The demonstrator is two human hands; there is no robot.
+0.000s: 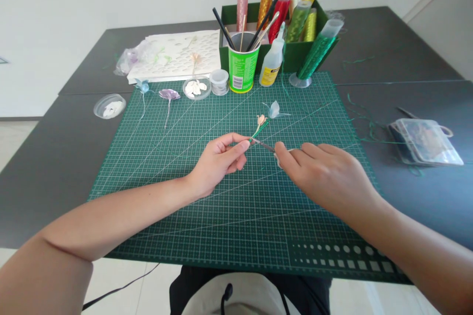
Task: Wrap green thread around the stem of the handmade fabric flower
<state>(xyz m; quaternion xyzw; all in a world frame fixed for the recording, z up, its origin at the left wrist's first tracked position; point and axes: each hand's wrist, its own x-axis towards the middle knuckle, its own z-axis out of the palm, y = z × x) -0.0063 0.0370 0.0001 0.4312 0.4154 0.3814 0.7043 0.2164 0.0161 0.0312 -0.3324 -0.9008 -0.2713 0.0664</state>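
Note:
Between thumb and fingertips, my left hand (225,160) pinches the green stem of a small artificial flower spray (261,127). The spray carries a peach bud (261,120) and a pale blue flower (274,110), and it points up and to the right. My right hand (325,172) is closed around a pair of scissors (266,146). The scissor blades reach left to the stem, right by my left fingertips. Whether the blades are apart or together is too small to tell. Both hands are above the green cutting mat (162,167).
Behind the hands stand a green can (243,70) of tools, a glue bottle (271,64), a green thread spool (318,56) and a dark green box (288,56) of spools. Small dishes (197,88) hold white petals. A purple flower (169,94) lies left; a clear case (424,140) sits right.

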